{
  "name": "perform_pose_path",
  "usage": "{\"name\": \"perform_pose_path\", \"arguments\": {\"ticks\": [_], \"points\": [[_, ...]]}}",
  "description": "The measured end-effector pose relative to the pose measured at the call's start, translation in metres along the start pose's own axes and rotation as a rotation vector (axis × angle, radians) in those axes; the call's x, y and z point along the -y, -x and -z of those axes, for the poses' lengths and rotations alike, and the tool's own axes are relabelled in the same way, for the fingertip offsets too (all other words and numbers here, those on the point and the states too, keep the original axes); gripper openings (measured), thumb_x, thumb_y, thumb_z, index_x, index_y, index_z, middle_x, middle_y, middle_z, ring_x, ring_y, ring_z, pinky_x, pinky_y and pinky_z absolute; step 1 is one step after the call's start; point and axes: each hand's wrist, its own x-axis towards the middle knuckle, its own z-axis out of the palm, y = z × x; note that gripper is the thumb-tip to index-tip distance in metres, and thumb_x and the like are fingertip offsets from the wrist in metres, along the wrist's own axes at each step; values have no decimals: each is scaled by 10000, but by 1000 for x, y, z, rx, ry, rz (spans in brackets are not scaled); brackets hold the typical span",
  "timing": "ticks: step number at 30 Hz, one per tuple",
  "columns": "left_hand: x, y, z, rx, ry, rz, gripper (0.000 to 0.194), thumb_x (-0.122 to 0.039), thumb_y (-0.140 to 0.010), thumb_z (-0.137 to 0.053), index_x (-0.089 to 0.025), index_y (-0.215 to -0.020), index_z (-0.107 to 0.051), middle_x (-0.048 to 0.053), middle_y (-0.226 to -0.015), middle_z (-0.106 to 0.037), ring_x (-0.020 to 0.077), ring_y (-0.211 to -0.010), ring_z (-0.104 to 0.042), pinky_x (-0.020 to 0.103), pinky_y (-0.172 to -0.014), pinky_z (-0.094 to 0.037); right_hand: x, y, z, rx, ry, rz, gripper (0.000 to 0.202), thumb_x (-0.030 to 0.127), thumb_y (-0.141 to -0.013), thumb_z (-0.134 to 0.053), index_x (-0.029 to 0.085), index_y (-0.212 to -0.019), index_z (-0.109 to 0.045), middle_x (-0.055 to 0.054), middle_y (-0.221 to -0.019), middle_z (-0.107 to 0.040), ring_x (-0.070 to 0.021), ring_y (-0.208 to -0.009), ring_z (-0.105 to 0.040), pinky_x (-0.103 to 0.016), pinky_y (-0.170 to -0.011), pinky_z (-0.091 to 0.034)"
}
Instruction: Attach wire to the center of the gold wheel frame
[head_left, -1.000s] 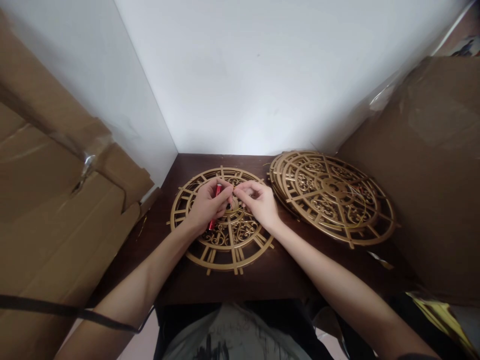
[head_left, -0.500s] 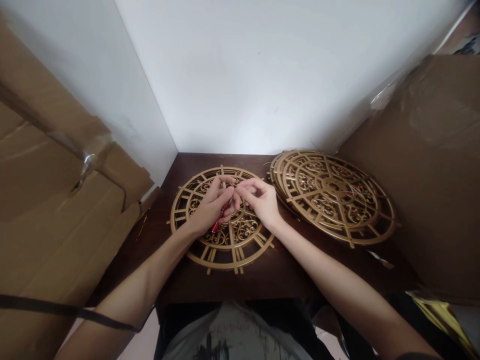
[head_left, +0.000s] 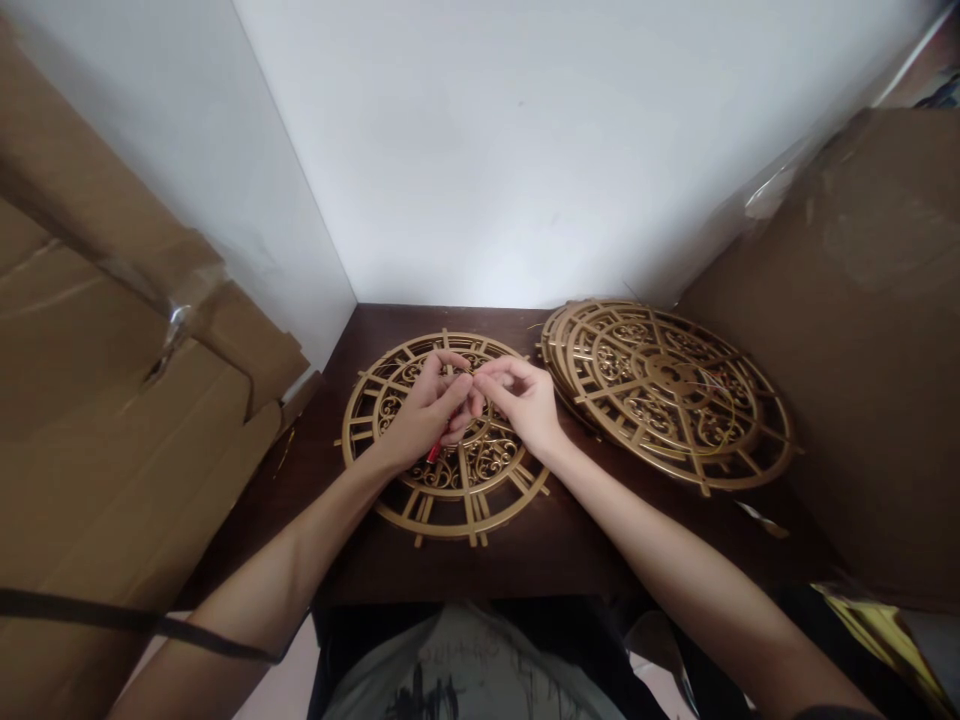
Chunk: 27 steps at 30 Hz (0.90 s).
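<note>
My left hand is closed around a slim red tool, of which only the lower end shows below the palm. Thumb and fingertips of my right hand are pinched together, touching the left fingertips; whatever is between them is too small to make out. Both hands are over a round gold openwork clock dial with Roman-numeral bars and scrollwork. It lies flat on the dark brown table, and the hands hide its upper middle.
To the right, a stack of similar gold dials leans unevenly, with thin yellow wire on top. A small clear-and-brown scrap lies before it. Cardboard stands at left and right. A white wall closes the back.
The red tool has shifted within my left hand, and less of it shows now. My fingertips have moved slightly; the dials stay in place.
</note>
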Motion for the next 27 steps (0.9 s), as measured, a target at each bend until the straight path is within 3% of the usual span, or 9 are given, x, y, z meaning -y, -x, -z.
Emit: {"name": "perform_pose_path", "arguments": {"ticks": [7, 14, 21, 27], "points": [[1, 0, 1, 10, -6, -14, 222, -327, -880, -510, -223, -930, -320, -61, -648, -523, 17, -395, -333, 103, -336, -257, 1, 0, 0, 6, -10, 34, 131, 292, -795, -637, 166, -775, -608, 37, -513, -613, -84, -448, -540, -214, -481, -408], [0, 0, 1, 7, -31, -24, 210, -313, -887, -500, -216, -901, -314, -54, -644, -530, 20, -400, -341, 105, -336, -254, 2, 1, -1, -7, 13, 11, 174, 339, -792, -638, 169, -784, -604, 37, -513, -599, -88, -449, -530, -217, -466, -392], [1, 0, -1, -25, 0, -15, 221, -288, -866, -516, -220, -910, -311, -48, -657, -548, 31, -405, -362, 114, -342, -247, -2, 0, 0, -70, -28, -44, 198, 366, -755, -673, 177, -777, -618, 65, -477, -525, -56, -384, -409, -199, -391, -296], [3, -1, 2, -67, 28, -84, 211, -238, -861, -508, -214, -962, -325, -37, -700, -576, 70, -483, -493, 187, -440, -385, -11, -4, 5, -123, -130, -94, 228, 390, -740, -682, 185, -806, -607, 59, -552, -539, -41, -385, -375, -191, -372, -251]]}}
